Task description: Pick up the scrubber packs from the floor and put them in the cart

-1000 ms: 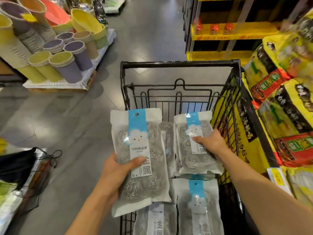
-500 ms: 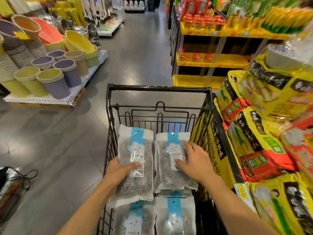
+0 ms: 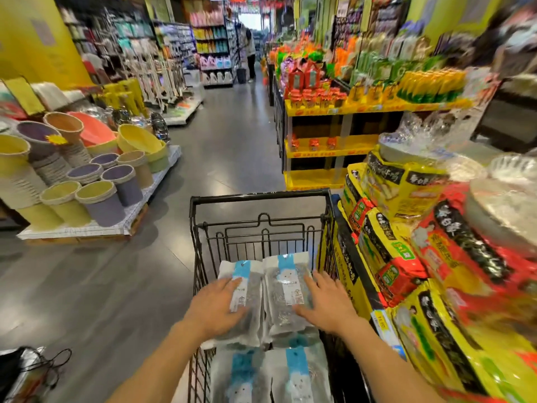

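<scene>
Two scrubber packs, grey steel wool in clear bags with blue header strips, lie side by side in the black wire cart (image 3: pixel 258 196). My left hand (image 3: pixel 216 308) rests flat on the left pack (image 3: pixel 249 282), fingers spread. On the right pack (image 3: pixel 286 289) my right hand (image 3: pixel 324 303) also lies flat, fingers apart. Neither hand wraps around a pack. Two more packs (image 3: pixel 299 373) lie nearer to me in the cart, under my forearms.
Yellow and red noodle bags (image 3: pixel 406 257) are stacked tight against the cart's right side. A pallet of coloured bins (image 3: pixel 87 193) stands at the left. The grey aisle floor (image 3: pixel 232 141) runs ahead; a person stands far down it. A dark bag (image 3: pixel 17 370) lies at bottom left.
Both packs have gone down from the air into the cart. My hands have loosened from gripping them to lying flat on top. The view has tilted up toward the aisle.
</scene>
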The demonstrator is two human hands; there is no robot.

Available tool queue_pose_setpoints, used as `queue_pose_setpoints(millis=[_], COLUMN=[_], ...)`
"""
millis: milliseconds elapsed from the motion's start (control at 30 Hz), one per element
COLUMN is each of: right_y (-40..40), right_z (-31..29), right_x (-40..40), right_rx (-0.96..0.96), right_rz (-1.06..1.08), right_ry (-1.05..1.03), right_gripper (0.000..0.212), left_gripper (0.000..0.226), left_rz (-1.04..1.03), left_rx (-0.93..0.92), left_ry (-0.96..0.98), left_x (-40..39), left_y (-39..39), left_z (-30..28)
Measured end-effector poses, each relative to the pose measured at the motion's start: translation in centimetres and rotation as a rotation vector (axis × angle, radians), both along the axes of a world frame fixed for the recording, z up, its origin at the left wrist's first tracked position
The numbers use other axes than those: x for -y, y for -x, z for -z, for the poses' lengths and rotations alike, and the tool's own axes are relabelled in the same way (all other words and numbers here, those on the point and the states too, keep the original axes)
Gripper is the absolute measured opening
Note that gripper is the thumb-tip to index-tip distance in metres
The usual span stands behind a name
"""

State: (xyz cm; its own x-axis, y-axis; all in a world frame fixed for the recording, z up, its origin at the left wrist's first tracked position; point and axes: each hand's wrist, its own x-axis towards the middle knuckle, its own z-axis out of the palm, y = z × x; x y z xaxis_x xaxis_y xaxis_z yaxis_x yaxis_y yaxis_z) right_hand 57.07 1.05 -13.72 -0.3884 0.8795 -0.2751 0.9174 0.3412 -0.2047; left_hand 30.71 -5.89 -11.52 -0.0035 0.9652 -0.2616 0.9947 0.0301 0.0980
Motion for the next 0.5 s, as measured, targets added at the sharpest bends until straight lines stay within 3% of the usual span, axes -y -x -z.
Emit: queue_pose_setpoints(millis=[100, 200, 267, 400, 500], right_y=[0.5, 0.2, -0.2, -0.4, -0.2], right_z=[-3.0, -6.0, -7.8, -11.2, -13.4], right_x=[2.6, 5.7, 8.2, 14.3, 19.9], right_rx=[-0.013, -0.006, 0.011, 0.029, 0.035], right_rz=[0.038, 0.098, 0.133, 0.25, 0.355], right_ry=[-0.03, -0.1, -0.134, -0.231, -0.283], right_gripper=[0.1, 0.124, 0.129, 0.102, 0.122], left_gripper=[0.106, 0.118, 0.112, 0.093, 0.101], left_rz=[0.084, 0.118, 0.146, 0.293, 0.405], left_rx=[-0.008, -0.016, 0.006, 0.014, 0.053], left_ry=[-0.094, -0.163, -0.204, -0.332, -0.362], left_x=[1.5, 2.9, 3.8, 5.9, 8.1], left_y=[0.1, 1.1, 1.7, 2.6, 2.8], left_z=[-3.5, -5.3, -6.5, -9.6, -11.6])
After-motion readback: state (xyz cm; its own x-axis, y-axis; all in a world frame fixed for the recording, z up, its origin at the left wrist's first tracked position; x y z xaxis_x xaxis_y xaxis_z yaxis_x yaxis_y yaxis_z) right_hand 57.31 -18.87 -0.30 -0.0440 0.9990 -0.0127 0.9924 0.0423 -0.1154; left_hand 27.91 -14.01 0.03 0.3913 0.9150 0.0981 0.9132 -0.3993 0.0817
